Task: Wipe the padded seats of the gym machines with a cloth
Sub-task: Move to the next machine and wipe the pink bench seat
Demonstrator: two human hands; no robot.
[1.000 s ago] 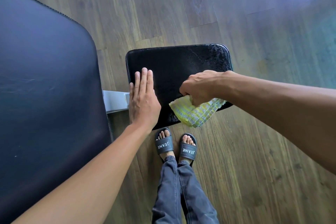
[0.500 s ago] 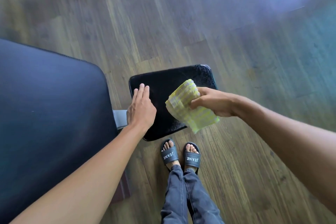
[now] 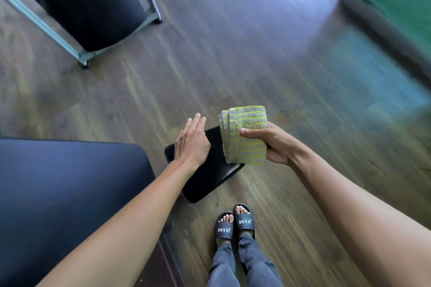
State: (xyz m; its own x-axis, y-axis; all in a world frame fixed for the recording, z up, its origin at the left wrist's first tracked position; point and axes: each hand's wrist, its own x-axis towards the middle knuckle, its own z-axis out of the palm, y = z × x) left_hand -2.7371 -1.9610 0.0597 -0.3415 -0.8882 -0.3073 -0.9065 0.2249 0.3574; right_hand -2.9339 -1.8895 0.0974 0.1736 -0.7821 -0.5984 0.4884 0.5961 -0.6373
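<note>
Nearest, two feet in black slide sandals (image 3: 235, 225) printed with the white word "JEANE" are standing on the wood-plank floor (image 3: 268, 72), below grey trouser legs (image 3: 242, 265). Beside them, at the left edge, a large dark blue padded bench cushion (image 3: 65, 193) is filling the lower corner, and the left forearm is crossing over its right side. Just beyond the feet, the small black padded seat (image 3: 210, 179) is sitting tilted in view; the left hand (image 3: 192, 143) is lying flat and released on its far left part, fingers straight and together, hiding that corner. The right hand (image 3: 272, 144) is grasping the folded yellow-and-grey striped cloth (image 3: 243, 134), thumb pressed on its front, holding it raised over the seat's right edge so the cloth is covering that corner. Whether the cloth is touching the padding cannot be told. Farther off, another black padded seat (image 3: 93, 0) in a grey metal tube frame (image 3: 58, 39) is standing at upper left. At upper right, a dark threshold (image 3: 382, 32) is bordering a green surface (image 3: 410, 0), all blurred.
</note>
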